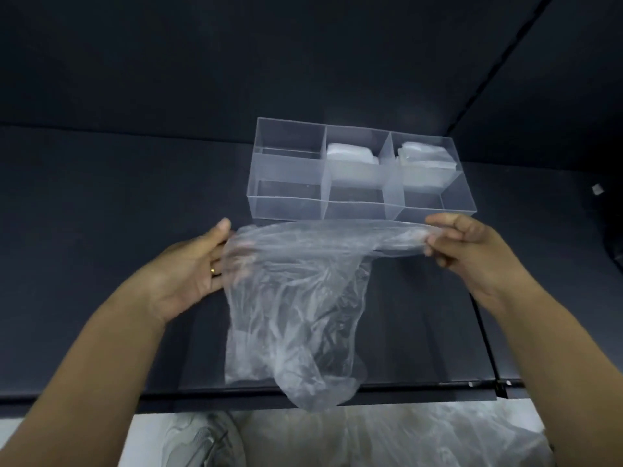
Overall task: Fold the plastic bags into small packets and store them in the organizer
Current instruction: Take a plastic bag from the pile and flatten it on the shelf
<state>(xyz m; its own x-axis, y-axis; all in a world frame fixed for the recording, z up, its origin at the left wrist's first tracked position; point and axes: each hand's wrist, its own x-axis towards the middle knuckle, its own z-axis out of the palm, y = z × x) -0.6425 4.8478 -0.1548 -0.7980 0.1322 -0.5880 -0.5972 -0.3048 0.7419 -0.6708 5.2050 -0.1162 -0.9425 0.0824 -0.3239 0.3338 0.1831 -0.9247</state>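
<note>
A clear crumpled plastic bag (293, 308) hangs above the dark table, stretched by its top edge between my hands. My left hand (192, 267) grips the left end, a gold ring on one finger. My right hand (472, 244) pinches the right end. Just beyond the bag stands the clear organizer (286, 166) with three compartments. Its middle compartment holds a folded white packet (350, 156) and its right compartment another folded packet (421, 160). The left compartment shows nothing inside.
The dark table (101, 214) ends in a front edge near the bottom of the view. Below that edge lie more clear plastic bags (387, 436). A dark wall rises behind the organizer. A small pale object (597, 189) lies far right.
</note>
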